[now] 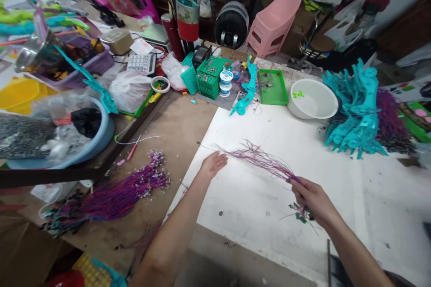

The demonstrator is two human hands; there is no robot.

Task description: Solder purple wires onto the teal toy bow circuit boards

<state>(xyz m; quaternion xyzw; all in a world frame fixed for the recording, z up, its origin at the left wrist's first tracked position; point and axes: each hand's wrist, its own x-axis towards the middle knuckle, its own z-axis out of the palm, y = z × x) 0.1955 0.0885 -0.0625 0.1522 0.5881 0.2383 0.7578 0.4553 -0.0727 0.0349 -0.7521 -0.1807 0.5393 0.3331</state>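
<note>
My right hand (308, 197) is closed around a bundle of thin red and purple wires (266, 161) above the white work surface. Small green parts (303, 215) hang from the bundle's lower end, below that hand. The loose wire tips fan out leftward to my left hand (213, 164), whose fingers are stretched out and apart beside them. Whether the left fingers touch any single wire is too fine to tell. A larger pile of purple and red wires (114, 197) with pale ends lies on the brown board to the left.
Turquoise plastic pieces (360, 112) are stacked at the right, beside a white bowl (313, 103) with small green bits in it. A green tray (272, 87), wire spools (226, 83) and stacked green circuit boards (209, 76) stand at the back. A blue basin (106, 132) sits left.
</note>
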